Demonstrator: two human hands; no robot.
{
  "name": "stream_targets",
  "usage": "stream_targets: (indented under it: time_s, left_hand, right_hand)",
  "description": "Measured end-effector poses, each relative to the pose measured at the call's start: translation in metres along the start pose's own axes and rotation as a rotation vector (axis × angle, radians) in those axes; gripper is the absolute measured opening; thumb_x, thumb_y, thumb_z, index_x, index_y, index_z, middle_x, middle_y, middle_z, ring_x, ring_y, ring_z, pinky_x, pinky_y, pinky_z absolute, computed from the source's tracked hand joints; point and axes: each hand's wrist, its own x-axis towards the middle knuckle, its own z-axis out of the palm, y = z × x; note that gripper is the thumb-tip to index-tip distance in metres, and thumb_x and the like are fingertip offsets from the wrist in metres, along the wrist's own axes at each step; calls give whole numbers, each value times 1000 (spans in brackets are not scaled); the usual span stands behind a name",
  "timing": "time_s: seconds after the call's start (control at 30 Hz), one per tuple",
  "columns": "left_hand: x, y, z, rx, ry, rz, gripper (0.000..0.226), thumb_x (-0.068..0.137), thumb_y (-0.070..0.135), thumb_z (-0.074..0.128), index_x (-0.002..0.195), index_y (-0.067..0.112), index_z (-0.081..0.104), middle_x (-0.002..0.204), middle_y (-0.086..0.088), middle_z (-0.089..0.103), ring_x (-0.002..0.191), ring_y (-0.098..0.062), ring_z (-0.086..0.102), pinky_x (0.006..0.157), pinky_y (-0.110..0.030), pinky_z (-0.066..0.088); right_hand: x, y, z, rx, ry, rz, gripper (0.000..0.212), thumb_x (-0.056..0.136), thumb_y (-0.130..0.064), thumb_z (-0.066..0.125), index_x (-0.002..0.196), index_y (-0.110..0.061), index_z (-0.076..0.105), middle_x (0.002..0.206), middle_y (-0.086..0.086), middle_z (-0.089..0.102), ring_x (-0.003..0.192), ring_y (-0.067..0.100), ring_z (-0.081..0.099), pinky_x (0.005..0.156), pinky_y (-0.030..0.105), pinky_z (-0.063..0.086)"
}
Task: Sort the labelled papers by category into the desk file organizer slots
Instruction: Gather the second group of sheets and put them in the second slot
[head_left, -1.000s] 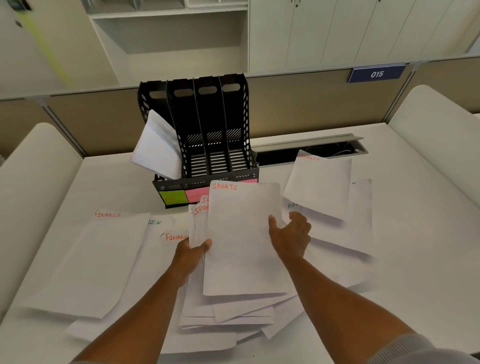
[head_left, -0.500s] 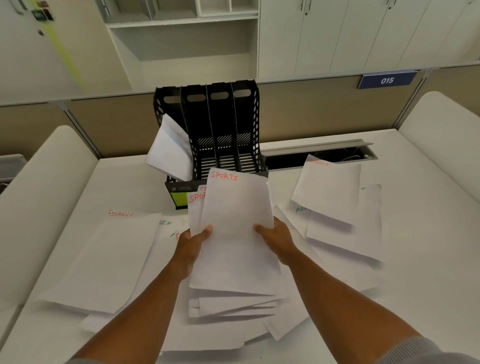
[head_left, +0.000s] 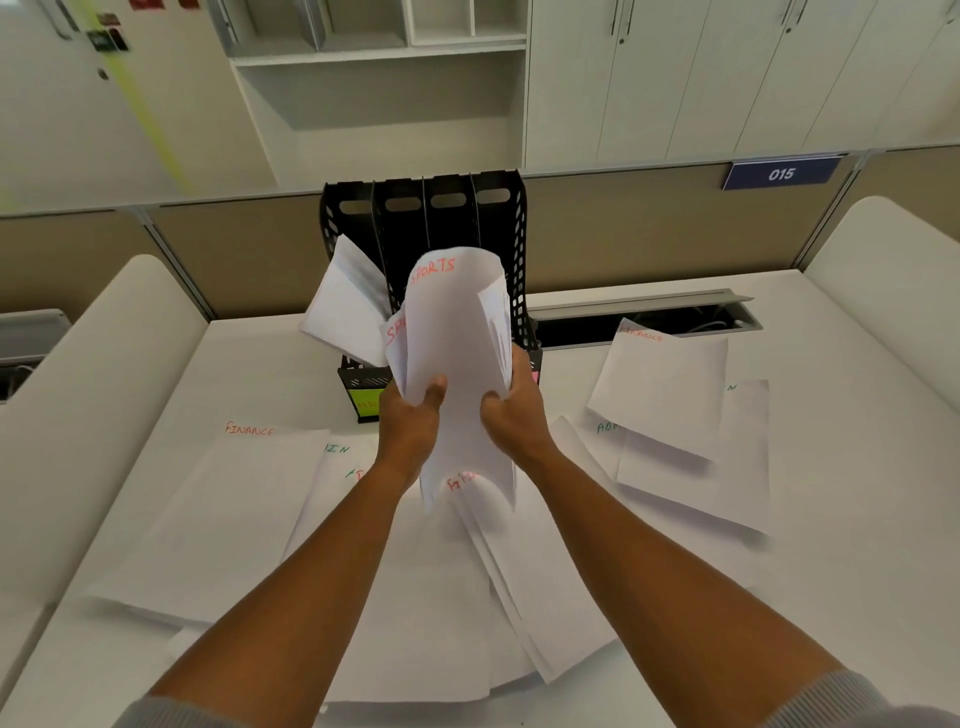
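Observation:
Both hands hold a curled bundle of white SPORTS papers (head_left: 457, 332) upright in front of the black file organizer (head_left: 498, 218). My left hand (head_left: 413, 421) grips its left edge and my right hand (head_left: 511, 410) grips its right edge. The bundle hides the organizer's middle and right slots. One white sheet (head_left: 345, 306) leans out of the leftmost slot. A green label (head_left: 363, 402) shows on the organizer's base. Loose sheets marked FINANCE (head_left: 223, 514) and ADMIN (head_left: 696, 467) lie on the white desk (head_left: 857, 519).
A sheet marked FINANCE (head_left: 660, 384) lies at the right over other papers. An open cable trough (head_left: 639, 317) runs behind the organizer's right side. Beige partitions (head_left: 649, 228) bound the desk at the back, and white rounded side panels (head_left: 98, 374) stand left and right.
Both hands lifted the SPORTS sheets off the pile, gathered them into a curled bundle and raised it toward the organizer. The camera tilted up.

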Motion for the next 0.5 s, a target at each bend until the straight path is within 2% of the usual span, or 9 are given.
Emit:
stream_targets:
  time_s: [0.1,0.23,0.37,0.43,0.5]
  left_hand:
    - [-2,5,-1,-15,12,80,47,84,39,73,123,33,48,103,8,63,88,-10,64,54,-12,55]
    - [-6,-5,-9,34,24,147,52,81,36,76,122,44,46,108,9,60,94,-8,61,65,-14,55]
    - [-5,-14,-18,-3,65,90,63,77,33,81,128,38,45,119,1,59,106,-18,59,79,-26,57]
    - [-3,-16,-21,-17,83,61,62,77,32,81,128,33,46,121,-2,60,110,-21,59,86,-35,56]
    - [-2,-17,-22,-24,92,38,64,77,33,80,132,24,49,121,-4,63,110,-24,62,85,-35,57]
  right_hand:
    - [2,-3,2,-66,54,-67,66,83,-10,67,139,-21,33,115,-7,48,95,8,53,66,4,44]
    - [-3,4,-3,-61,63,-89,53,82,-14,68,128,-21,43,102,-10,51,84,8,58,56,3,46]
    - [-7,16,-6,-110,54,-16,38,87,-17,63,122,-21,48,99,-7,56,81,10,58,53,4,45]
    - [-8,24,-8,-134,52,26,34,89,-16,61,122,-16,52,102,1,60,87,15,61,62,9,47]
    - [-10,28,-11,-144,65,46,29,91,-13,60,120,-9,55,104,11,64,92,23,63,69,19,52]
